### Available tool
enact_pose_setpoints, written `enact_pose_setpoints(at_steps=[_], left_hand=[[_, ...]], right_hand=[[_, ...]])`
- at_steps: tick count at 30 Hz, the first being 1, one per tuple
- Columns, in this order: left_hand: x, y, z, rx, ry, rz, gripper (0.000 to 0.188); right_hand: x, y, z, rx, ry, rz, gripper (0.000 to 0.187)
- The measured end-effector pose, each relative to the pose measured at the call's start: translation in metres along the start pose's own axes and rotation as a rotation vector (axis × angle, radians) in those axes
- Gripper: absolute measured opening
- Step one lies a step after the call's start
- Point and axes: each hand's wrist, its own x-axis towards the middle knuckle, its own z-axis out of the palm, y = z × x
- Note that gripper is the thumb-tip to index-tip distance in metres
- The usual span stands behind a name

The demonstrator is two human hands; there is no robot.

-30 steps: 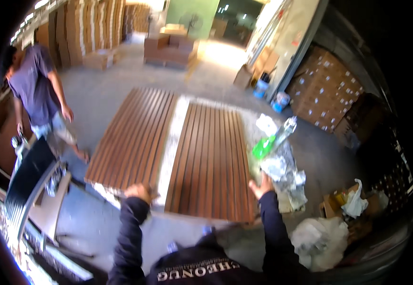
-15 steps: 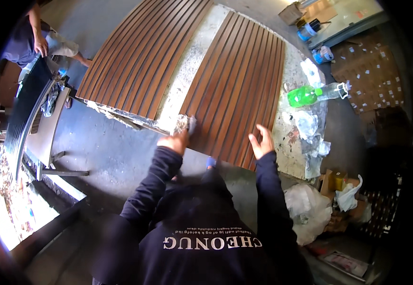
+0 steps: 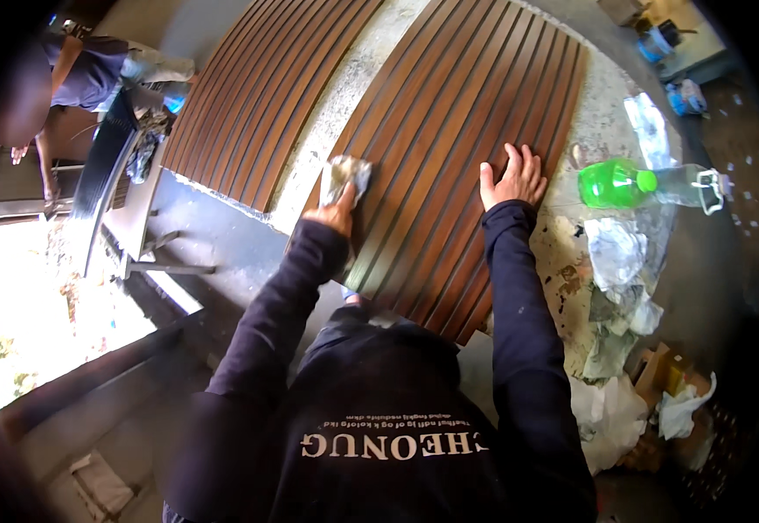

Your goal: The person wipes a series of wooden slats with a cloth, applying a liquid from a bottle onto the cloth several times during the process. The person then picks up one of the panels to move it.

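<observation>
My left hand (image 3: 336, 214) presses a crumpled whitish cloth (image 3: 344, 174) against the left edge of a brown slatted panel (image 3: 449, 148). Dark grooves run lengthwise between its wood-look strips. Resting near the panel's right side is my right hand (image 3: 519, 179), its fingers spread over the slats with nothing in them. A second slatted panel (image 3: 266, 96) lies to the left, and a strip of the stained pale tabletop (image 3: 344, 96) shows between the two.
Right of the panel lie a green bottle (image 3: 610, 184), a clear bottle (image 3: 689, 187) and crumpled cloths (image 3: 616, 253). Plastic bags (image 3: 610, 418) sit at lower right. At upper left, a person (image 3: 91, 74) is beside a dark panel (image 3: 109, 157) on a stand.
Both my hands have moved farther forward over the panel, the left one with the cloth. My right hand has come down flat on the slats. The view has shifted.
</observation>
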Motion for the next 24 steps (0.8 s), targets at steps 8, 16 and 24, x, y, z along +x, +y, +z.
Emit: enact_pose_setpoints(at_steps=[8, 16, 24], left_hand=[[-0.072, -0.012, 0.014, 0.124, -0.069, -0.115, 0.052], [0.116, 0.021, -0.013, 0.168, -0.180, 0.031, 0.047], [-0.015, -0.025, 0.024, 0.189, 0.100, 0.231, 0.065]], right_hand=[[-0.002, -0.003, -0.013, 0.031, -0.061, 0.019, 0.056], [0.003, -0.009, -0.012, 0.083, -0.031, -0.031, 0.054], [0.001, -0.008, -0.019, 0.009, -0.058, 0.033, 0.056]])
